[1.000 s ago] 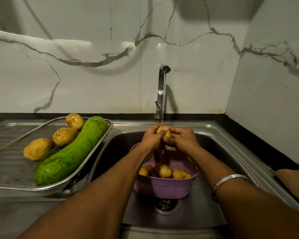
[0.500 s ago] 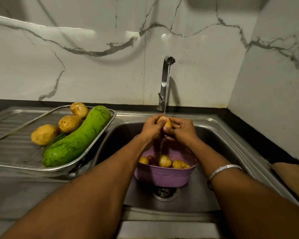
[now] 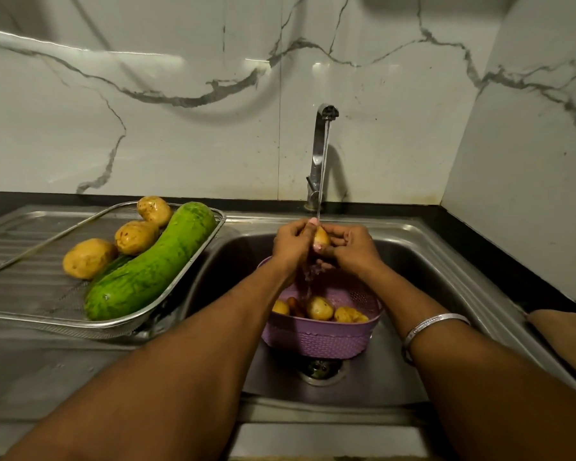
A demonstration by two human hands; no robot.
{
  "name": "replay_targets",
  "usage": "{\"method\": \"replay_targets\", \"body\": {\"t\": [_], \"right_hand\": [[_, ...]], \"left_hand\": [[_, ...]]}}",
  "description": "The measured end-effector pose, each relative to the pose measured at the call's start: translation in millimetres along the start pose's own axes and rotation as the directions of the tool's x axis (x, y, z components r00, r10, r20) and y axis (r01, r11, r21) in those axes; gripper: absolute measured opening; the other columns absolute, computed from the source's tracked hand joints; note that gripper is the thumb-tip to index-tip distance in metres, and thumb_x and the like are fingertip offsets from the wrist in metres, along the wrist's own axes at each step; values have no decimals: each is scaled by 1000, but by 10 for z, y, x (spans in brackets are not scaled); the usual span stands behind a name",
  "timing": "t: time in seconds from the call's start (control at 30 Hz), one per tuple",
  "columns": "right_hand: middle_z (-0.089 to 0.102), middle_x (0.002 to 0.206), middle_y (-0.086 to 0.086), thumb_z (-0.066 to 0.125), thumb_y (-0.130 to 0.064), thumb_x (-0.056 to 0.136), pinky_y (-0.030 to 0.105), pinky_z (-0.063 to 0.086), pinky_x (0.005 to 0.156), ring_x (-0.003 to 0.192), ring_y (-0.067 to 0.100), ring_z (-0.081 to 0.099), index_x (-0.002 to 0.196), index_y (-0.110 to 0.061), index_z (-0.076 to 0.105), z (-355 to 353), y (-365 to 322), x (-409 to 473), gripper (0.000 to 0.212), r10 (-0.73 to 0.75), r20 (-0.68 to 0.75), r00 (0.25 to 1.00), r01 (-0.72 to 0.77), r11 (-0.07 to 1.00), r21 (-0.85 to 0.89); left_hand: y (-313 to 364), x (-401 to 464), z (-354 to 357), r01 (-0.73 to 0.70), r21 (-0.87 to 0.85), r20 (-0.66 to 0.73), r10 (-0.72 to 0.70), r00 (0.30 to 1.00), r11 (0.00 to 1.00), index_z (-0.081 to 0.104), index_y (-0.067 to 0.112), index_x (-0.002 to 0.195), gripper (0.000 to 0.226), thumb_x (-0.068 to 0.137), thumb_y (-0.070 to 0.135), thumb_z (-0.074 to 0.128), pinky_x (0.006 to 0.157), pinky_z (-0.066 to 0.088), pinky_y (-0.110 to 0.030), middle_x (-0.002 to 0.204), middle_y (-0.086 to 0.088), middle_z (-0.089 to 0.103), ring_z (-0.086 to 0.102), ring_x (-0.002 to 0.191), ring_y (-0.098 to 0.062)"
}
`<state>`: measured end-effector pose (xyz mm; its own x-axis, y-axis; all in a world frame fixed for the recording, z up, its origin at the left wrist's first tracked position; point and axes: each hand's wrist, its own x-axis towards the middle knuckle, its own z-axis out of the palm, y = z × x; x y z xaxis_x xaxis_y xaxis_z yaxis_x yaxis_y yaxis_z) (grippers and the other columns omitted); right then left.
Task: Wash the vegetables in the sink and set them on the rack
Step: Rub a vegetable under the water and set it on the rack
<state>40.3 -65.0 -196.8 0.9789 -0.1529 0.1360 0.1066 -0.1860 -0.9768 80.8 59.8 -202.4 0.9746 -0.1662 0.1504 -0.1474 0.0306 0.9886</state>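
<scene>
Head view shows our left hand (image 3: pixel 291 246) and right hand (image 3: pixel 354 249) meeting over the sink (image 3: pixel 446 271), both with a curled grip on one small potato (image 3: pixel 321 237) held between them under the thin stream from the tap (image 3: pixel 320 154); our fingers wrap its sides and water runs off below. Compared with the earlier frames, our hands keep the same hold on the potato under the stream, and only our viewpoint has shifted, so the scene sits a little differently in frame. Beneath our hands a purple basket (image 3: pixel 323 341) stands in the sink over the drain (image 3: pixel 320 371), with several more small potatoes (image 3: pixel 319 307) inside; our forearms hide part of its rim. To our left, on the steel worktop (image 3: pixel 20 241), the wire rack (image 3: pixel 24 319) carries a long green gourd (image 3: pixel 153 261) lying diagonally and three washed potatoes (image 3: pixel 89 257) beside it, one touching the gourd. A silver bangle (image 3: pixel 433 324) circles our right wrist. Marble wall tiles (image 3: pixel 180 128) rise behind the tap.
</scene>
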Motion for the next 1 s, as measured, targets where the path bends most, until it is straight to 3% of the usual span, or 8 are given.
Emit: {"method": "replay_targets", "body": {"t": [0.2,0.43,0.53,0.67,0.77,0.83,0.9,1.0], "right_hand": [[76,98,15,67,-2,94,27,63,65,73,22,73,130,-7,64,-83,49,63,37,122,-81,989,-107,980,169],[75,103,22,68,1,92,37,64,73,87,34,76,134,-9,62,-78,22,46,44,163,10,987,-161,958,239],[75,104,21,68,0,93,39,63,76,89,34,76,135,-10,62,-44,-4,38,44,151,32,988,-155,965,212],[75,109,14,67,4,92,33,64,70,88,28,74,134,-15,63,-64,39,78,46,121,7,993,-121,992,29],[76,109,6,64,8,90,33,60,86,101,18,72,128,-17,68,-89,130,76,46,-10,47,999,24,947,-320],[75,112,3,64,3,93,34,57,94,106,14,69,131,-17,67,-73,136,56,43,-18,66,998,40,939,-342],[74,116,0,62,-10,98,34,54,98,108,13,67,131,-21,67,-24,104,52,35,-53,58,997,71,925,-373],[70,118,1,48,-28,106,36,49,97,109,17,63,129,-23,68,60,71,58,30,-105,-7,994,92,905,-415]], "left_hand": [[-13,27,-4,87,-99,196,-66,978,991,54,8,138,38,101,3,52,99,54,-50,125,-16,66,66,115,-30],[-85,49,-31,35,-176,-42,-43,998,984,70,5,118,27,99,22,60,65,63,-34,105,-16,74,74,88,-29],[-83,47,-49,57,-180,-92,-74,993,982,74,9,105,24,97,30,64,64,63,-35,96,-16,76,74,82,-30],[-144,109,0,-10,232,-83,30,996,973,69,15,119,31,103,35,51,87,59,-47,106,-9,72,70,97,-25],[-175,80,29,-108,591,91,67,994,799,63,18,124,40,104,45,41,93,54,-44,114,-12,69,66,103,-28],[-189,76,10,-59,648,73,15,997,760,59,15,130,46,106,45,34,96,50,-41,121,-14,66,63,109,-30],[-181,87,-19,87,517,33,-122,992,851,61,14,127,51,105,50,32,93,51,-41,116,-14,68,64,101,-28],[-44,33,-30,369,119,115,-382,917,922,66,15,94,49,102,52,35,55,43,-27,73,-6,63,54,58,-16]]}}
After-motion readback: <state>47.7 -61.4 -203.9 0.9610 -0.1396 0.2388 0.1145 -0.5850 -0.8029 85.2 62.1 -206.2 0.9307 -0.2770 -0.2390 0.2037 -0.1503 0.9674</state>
